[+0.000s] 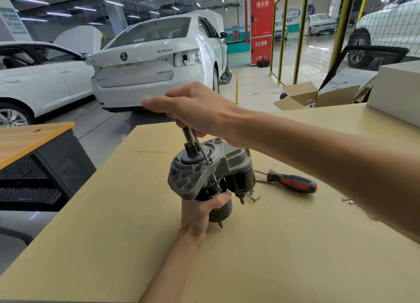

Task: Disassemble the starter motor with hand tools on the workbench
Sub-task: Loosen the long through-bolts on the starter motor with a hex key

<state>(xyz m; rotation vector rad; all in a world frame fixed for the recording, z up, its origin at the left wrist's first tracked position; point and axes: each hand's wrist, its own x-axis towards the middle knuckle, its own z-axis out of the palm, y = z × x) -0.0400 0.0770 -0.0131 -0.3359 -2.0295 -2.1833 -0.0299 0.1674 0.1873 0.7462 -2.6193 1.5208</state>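
Observation:
The starter motor (204,173) stands upright on the workbench (113,223), grey nose housing up and pinion shaft pointing at me. My left hand (200,211) grips its black cylindrical body from below. My right hand (195,109) is above it and holds a thin metal tool (201,149) whose tip sits on a bolt head in the housing flange. The tool's upper part is hidden in my fist. A long bolt shank shows under the flange.
A red-and-black screwdriver (293,183) lies on the bench right of the motor, with a bent hex key (253,197) and small loose screws (348,200) nearby. A white box (397,91) sits at the far right. Cars stand beyond the bench.

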